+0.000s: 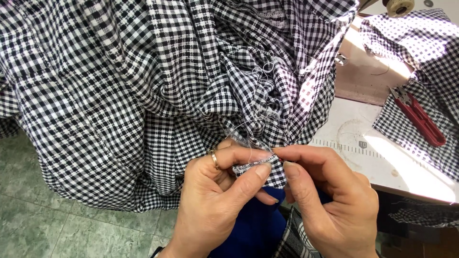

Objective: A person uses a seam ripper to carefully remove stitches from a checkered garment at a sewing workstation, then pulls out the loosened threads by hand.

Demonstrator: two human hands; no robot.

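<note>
Hands at work on a bundle of black-and-white checked fabric (158, 95), which hangs in heavy folds from the top of the frame down toward a green tiled floor (57, 224) and spills over the edge of a pale worktable (377, 162); the left hand (215, 196), a gold ring (214, 159) on one finger, is closed in a pinch on a narrow folded edge of the cloth (256, 165), thumb pressed against it from below, while the right hand (330, 196) closes thumb and forefinger on the same edge just beside it, the two grips almost touching. Loose white threads (260, 119) trail from the gathered seam above the fingers. The cloth looks light, soft and limp, likely to slump and slide out of shape unless it is held close to the working point, so the firm folded edge seems the sound place to grip, with the bulk left to drape. A red-handled thread snip (420, 119) lies on more checked pieces (420, 52) at the right of the table, well apart from both hands, and a thread spool (399, 5) shows at the top edge. Blue cloth (253, 224) sits below the wrists
</note>
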